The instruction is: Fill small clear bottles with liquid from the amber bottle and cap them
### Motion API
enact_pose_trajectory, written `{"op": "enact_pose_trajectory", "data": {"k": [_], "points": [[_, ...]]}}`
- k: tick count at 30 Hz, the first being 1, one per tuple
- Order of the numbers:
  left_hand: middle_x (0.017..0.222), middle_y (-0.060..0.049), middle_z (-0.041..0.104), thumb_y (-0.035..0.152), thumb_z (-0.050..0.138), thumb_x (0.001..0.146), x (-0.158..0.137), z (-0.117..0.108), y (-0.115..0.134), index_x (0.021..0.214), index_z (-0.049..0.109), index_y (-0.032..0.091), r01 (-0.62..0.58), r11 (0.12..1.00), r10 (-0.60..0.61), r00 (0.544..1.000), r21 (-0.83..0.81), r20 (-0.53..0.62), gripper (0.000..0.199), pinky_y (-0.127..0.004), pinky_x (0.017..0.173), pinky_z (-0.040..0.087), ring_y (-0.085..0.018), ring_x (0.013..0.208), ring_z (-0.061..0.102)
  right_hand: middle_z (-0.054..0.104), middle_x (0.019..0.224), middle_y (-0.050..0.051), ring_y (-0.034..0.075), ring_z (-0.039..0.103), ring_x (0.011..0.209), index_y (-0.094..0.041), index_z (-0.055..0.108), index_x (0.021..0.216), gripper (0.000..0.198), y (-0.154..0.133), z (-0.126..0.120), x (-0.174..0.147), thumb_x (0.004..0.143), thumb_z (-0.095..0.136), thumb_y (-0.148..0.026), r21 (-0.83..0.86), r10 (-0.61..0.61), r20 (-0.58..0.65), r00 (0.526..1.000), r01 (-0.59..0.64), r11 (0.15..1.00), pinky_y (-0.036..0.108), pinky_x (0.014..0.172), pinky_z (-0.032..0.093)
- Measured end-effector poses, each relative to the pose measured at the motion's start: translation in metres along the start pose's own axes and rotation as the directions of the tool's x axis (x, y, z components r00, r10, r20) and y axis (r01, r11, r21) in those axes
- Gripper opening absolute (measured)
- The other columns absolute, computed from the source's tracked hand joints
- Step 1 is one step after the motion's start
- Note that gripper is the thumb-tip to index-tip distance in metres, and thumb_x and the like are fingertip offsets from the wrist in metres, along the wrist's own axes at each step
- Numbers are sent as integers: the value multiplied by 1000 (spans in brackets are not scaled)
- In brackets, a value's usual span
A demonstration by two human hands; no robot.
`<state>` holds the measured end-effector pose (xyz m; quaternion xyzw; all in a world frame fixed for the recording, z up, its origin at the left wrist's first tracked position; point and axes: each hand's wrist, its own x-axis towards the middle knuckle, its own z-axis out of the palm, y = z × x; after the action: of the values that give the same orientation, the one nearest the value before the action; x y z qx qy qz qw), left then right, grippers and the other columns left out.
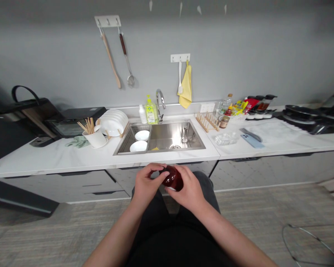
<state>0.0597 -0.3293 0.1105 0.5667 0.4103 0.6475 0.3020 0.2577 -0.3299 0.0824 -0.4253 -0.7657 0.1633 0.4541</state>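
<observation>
A dark red, glossy bottle (173, 178) is held tilted in front of my body, just below the counter's front edge. My right hand (188, 187) is wrapped round the bottle's body, and a bit of white label shows by its thumb. My left hand (148, 182) is closed on the bottle's dark top end, with the thumb and index finger round it. The fingers partly cover that end, so its shape is hard to make out.
Ahead is a steel sink (167, 135) with white bowls (139, 146) and a tap (160, 105). White plates (113, 120) and a chopstick holder (95, 139) stand left. A wooden rack (207, 122), a blue phone (252, 141) and a condiment basket (236, 117) are right.
</observation>
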Motion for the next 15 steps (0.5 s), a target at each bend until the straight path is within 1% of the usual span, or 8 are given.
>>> {"op": "enact_pose_trajectory", "data": {"k": [3, 6, 9, 11, 13, 15], "points": [[100, -9, 87, 34, 103, 83, 0, 5, -7, 88, 79, 24, -27, 1000, 26, 997, -10, -66, 26, -44, 97, 68, -27, 99, 84, 76, 139, 13, 42, 77, 125, -34, 63, 153, 83, 0, -1, 0, 77, 97, -26, -63, -5, -9, 1000, 5, 998, 62, 108, 67], [108, -11, 86, 37, 97, 90, 0, 10, -14, 96, 83, 23, -7, 1000, 6, 1000, -26, -28, 21, -46, 104, 67, -29, 107, 84, 76, 136, 13, 42, 79, 121, -33, 64, 151, 79, 2, 0, 0, 80, 95, -28, -75, 30, -32, 999, -33, 997, 61, 103, 68], [112, -12, 87, 40, 93, 94, 1, 11, -18, 100, 84, 23, 37, 998, -36, 999, -47, 23, 20, -49, 108, 66, -30, 111, 84, 76, 136, 12, 41, 79, 121, -32, 64, 151, 78, 6, -1, -1, 80, 96, -29, -53, 62, -33, 997, -64, 997, 59, 103, 68], [119, -12, 87, 42, 88, 98, 2, 9, -16, 105, 85, 23, 54, 996, -48, 995, -66, 91, 20, -51, 114, 64, -31, 117, 83, 76, 137, 11, 40, 79, 122, -33, 63, 151, 80, 7, -3, -2, 79, 97, -29, -27, 69, -24, 997, -69, 997, 58, 103, 68], [131, -13, 86, 46, 81, 104, 2, 8, -11, 114, 87, 24, 68, 993, -49, 980, -92, 192, 24, -53, 122, 59, -33, 129, 80, 76, 136, 11, 39, 78, 122, -34, 62, 151, 81, 7, -5, -4, 79, 98, -31, 2, 70, -18, 997, -70, 998, 58, 103, 68], [136, -13, 85, 47, 79, 106, 0, 7, -6, 121, 87, 26, 53, 994, -27, 964, -93, 265, 27, -53, 126, 56, -34, 135, 77, 76, 136, 11, 40, 78, 122, -34, 62, 151, 80, 5, -6, -6, 79, 97, -30, 4, 68, -15, 998, -68, 998, 58, 102, 68]]}}
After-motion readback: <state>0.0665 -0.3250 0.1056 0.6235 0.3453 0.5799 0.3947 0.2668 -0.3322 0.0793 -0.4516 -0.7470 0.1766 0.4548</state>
